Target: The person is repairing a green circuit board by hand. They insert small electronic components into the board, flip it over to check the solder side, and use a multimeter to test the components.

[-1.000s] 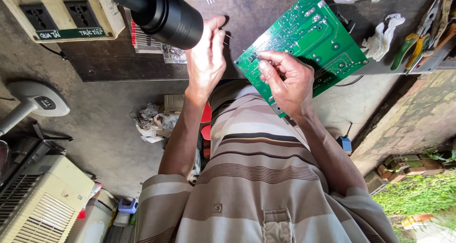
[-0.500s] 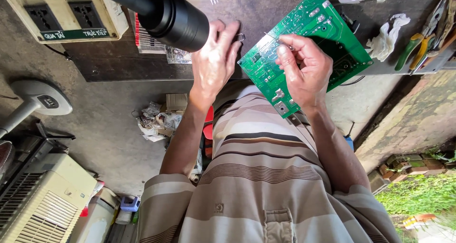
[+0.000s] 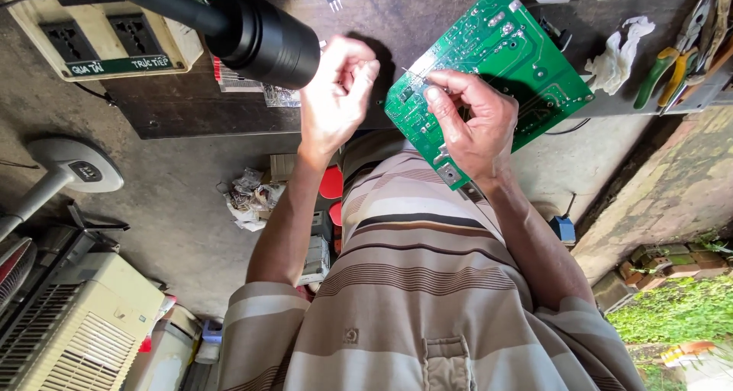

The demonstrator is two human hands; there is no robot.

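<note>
Dark workbench (image 3: 191,116): green circuit board (image 3: 504,63) under right hand (image 3: 477,124) fingers (image 3: 435,95); left hand (image 3: 336,101) beside

The right hand (image 3: 477,124) hides part of the green circuit board (image 3: 504,55); pliers (image 3: 672,66) partly cut off at the edge.

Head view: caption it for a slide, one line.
Right hand holds a green circuit board over a dark workbench; left hand raised beside it.

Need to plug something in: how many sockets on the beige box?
2: one black socket beside another on the beige plastic box, top left; more may be cropped off.
</note>
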